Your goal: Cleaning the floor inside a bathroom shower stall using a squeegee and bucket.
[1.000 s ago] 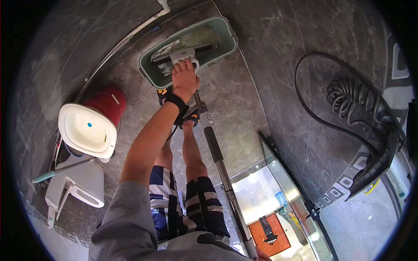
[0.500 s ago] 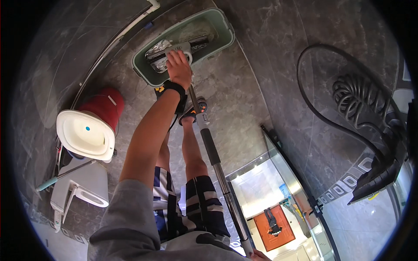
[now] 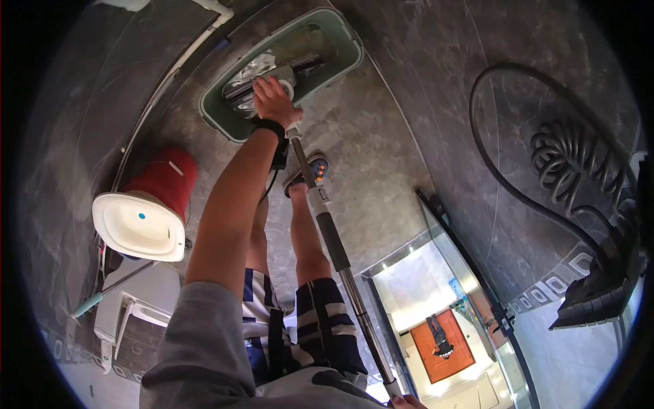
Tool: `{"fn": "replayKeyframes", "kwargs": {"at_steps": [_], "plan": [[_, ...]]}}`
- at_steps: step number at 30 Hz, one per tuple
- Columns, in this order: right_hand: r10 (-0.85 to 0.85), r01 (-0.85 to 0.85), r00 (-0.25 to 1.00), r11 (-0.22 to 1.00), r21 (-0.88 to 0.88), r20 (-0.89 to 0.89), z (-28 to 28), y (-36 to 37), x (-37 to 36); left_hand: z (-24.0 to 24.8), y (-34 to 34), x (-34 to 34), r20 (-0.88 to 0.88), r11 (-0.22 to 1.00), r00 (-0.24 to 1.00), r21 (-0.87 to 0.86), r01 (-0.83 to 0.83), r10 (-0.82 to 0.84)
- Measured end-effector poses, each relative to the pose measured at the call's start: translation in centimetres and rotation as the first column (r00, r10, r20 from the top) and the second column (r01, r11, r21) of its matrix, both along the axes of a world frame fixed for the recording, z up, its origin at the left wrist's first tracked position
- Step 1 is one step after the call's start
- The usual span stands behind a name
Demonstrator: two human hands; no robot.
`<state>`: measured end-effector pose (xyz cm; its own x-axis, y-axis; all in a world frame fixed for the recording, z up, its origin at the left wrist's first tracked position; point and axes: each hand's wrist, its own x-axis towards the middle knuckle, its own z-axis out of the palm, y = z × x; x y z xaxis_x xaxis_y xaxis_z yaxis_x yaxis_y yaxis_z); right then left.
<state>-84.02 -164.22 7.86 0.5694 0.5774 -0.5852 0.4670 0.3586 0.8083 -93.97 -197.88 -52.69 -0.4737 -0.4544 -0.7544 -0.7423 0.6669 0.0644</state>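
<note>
Resting left hand (image 3: pixel 274 102) on mop head (image 3: pixel 285 71) inside green bucket (image 3: pixel 349 49), up ahead, with fingers extended; can't tell if clamped. Touching near end of pole (image 3: pixel 334 244) with right hand (image 3: pixel 407 402), mostly cropped, closure unclear. Aligned roughly with bucket's length at mop head, nearer left hand; slanting down to lower right along pole.

One mop (image 3: pixel 332 240), one green tub (image 3: pixel 349 51)
</note>
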Motion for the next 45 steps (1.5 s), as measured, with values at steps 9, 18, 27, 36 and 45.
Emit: {"fn": "replayKeyframes", "kwargs": {"at_steps": [9, 18, 27, 36, 45], "plan": [[-0.019, -0.012, 0.984, 0.985, -0.171, -0.177, 0.5, 5.1, 4.2, -2.9, -0.3, 0.0, 0.011, 0.994, 1.0, 0.105, -0.001, 0.0], [-0.208, 0.192, 0.949, 0.977, -0.09, -0.237, 1.0, 6.8, 5.0, -6.7, 0.2, 1.1, -0.052, 0.996, 0.998, 0.089, -0.02, 0.025], [0.057, -0.047, 0.992, 0.995, 0.093, -0.11, 0.6, 4.2, 3.9, -11.6, 1.5, 5.8, -0.153, 0.909, 0.955, 0.376, -0.181, 0.254], [0.083, -0.082, 0.996, 0.996, 0.038, -0.038, 0.8, 9.1, 6.6, -12.5, 1.3, 5.0, -0.23, 0.911, 0.93, 0.366, -0.192, 0.288], [0.096, -0.099, 0.984, 0.995, -0.016, -0.152, 2.5, 8.6, 6.0, -15.4, -1.9, 2.9, -0.079, 0.859, 0.926, 0.409, -0.308, 0.369]]}}
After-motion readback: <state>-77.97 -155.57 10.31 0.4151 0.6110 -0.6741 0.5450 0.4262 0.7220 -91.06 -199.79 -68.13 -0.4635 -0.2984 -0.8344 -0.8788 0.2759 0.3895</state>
